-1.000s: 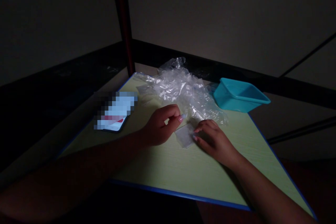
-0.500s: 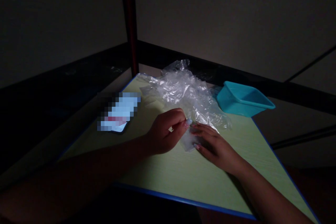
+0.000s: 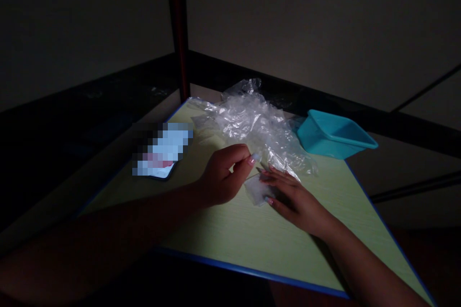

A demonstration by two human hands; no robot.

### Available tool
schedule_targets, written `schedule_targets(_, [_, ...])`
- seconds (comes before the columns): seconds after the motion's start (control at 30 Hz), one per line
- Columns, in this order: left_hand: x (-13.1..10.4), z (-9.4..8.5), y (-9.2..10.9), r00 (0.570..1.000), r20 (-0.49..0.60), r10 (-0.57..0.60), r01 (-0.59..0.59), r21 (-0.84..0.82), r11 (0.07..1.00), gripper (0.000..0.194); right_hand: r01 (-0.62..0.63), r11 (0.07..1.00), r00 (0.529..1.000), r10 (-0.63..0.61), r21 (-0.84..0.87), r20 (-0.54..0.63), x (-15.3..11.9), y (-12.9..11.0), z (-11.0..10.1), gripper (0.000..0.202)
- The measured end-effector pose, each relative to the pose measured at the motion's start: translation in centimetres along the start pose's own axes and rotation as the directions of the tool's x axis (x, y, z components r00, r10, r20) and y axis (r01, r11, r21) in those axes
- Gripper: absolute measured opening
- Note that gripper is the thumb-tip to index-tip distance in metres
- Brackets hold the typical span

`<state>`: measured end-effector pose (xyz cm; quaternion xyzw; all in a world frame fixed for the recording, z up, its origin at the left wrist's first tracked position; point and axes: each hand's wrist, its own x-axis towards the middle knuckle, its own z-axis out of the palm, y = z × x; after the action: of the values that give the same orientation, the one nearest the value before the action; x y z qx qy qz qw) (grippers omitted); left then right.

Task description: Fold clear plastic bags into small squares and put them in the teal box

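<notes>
Two hands on a green table, right hand spread flat on a small clear bag, left hand pinching above its 11 o'clock corner, crumpled plastic at 12, teal tub at 2, phone at 10.

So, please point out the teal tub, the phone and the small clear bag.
teal tub (image 3: 326, 140): head view, its near wall.
phone (image 3: 158, 151): head view, its screen.
small clear bag (image 3: 255, 189): head view, its middle.
</notes>
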<state>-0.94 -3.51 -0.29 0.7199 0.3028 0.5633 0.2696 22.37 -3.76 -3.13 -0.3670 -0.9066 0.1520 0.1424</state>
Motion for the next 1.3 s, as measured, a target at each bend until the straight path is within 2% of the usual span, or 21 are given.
schedule_targets(0.3, [0.0,0.0,0.0,1.000,-0.005,-0.031,0.031,0.018,0.999,0.033,-0.004,1.000,1.000,0.004,-0.014,0.024,0.0,-0.1,-0.1,0.040])
schedule_targets(0.4, [0.0,0.0,-0.5,0.997,0.042,0.071,-0.076,0.128,0.989,0.027,-0.005,1.000,1.000,0.005,-0.020,0.026,-0.1,-0.1,-0.1,0.040])
schedule_targets(0.43, [-0.1,0.1,-0.7,0.986,0.093,0.138,-0.154,0.193,0.969,0.021,-0.007,1.000,1.000,0.008,-0.022,0.024,-0.1,-0.1,-0.1,0.039])
schedule_targets(0.5, [-0.3,0.2,-1.3,0.935,0.225,0.275,-0.339,0.335,0.879,0.014,-0.013,1.000,1.000,0.014,-0.024,0.021,-0.1,-0.1,0.1,0.037])
schedule_targets(0.57, [-0.4,0.3,-1.7,0.871,0.346,0.350,-0.480,0.441,0.759,0.030,-0.017,1.000,1.000,0.017,-0.022,0.016,-0.2,0.0,0.3,0.039])
schedule_targets(0.63, [-0.5,0.3,-1.8,0.833,0.410,0.372,-0.546,0.495,0.676,0.039,-0.010,1.000,1.000,0.010,-0.017,0.004,-0.2,0.1,0.4,0.044])
schedule_targets(0.83, [-0.3,-0.4,-1.6,0.730,0.489,0.477,-0.681,0.474,0.558,0.044,0.005,1.000,1.000,-0.005,0.002,-0.027,-0.1,0.0,0.3,0.044])
schedule_targets(1.0, [-0.3,-0.4,-2.0,0.711,0.463,0.529,-0.703,0.465,0.538,0.041,0.013,1.000,1.000,-0.012,0.022,-0.008,-0.1,-0.1,0.2,0.048])
schedule_targets(1.13, [-0.6,0.0,-2.3,0.713,0.444,0.542,-0.701,0.467,0.539,0.037,0.012,1.000,1.000,-0.012,0.013,0.007,-0.1,0.0,0.2,0.049])
schedule_targets(1.3, [-0.7,0.0,-2.3,0.702,0.432,0.567,-0.712,0.455,0.535,0.047,0.014,1.000,1.000,-0.014,0.010,0.015,-0.1,0.0,0.2,0.049])
